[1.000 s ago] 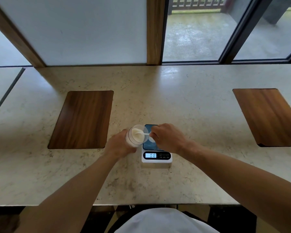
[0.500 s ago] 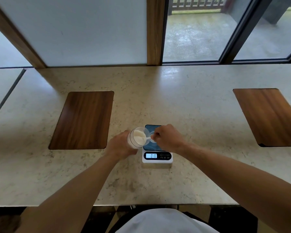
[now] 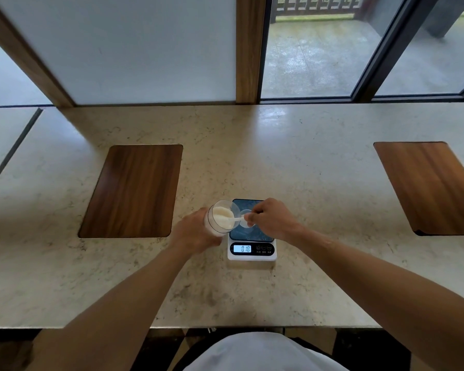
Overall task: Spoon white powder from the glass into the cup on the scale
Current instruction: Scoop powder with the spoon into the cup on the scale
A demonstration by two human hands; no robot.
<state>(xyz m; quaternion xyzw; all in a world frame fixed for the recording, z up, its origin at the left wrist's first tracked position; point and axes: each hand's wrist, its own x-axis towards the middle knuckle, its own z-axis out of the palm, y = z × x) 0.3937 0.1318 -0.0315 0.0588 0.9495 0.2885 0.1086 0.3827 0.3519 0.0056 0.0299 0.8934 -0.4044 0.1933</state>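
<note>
My left hand [image 3: 194, 232] grips a clear glass [image 3: 220, 219] of white powder, tilted with its mouth toward the right, just left of the scale [image 3: 251, 249]. My right hand [image 3: 272, 219] pinches a small white spoon [image 3: 237, 219] whose bowl reaches into the glass mouth. A small clear cup [image 3: 243, 219] sits on the scale's blue platform, mostly hidden behind my right fingers. The lit display reads 0.18.
The stone counter [image 3: 306, 170] holds two inset wooden panels, one at the left [image 3: 134, 190] and one at the far right [image 3: 434, 186]. A wall and windows rise behind the counter's back edge. The counter's front edge runs just above my lap.
Hands and glass stay almost in place; the glass tilts slightly more toward the cup and the spoon remains in its mouth. The display has gone from about 0.10 to 0.18.
</note>
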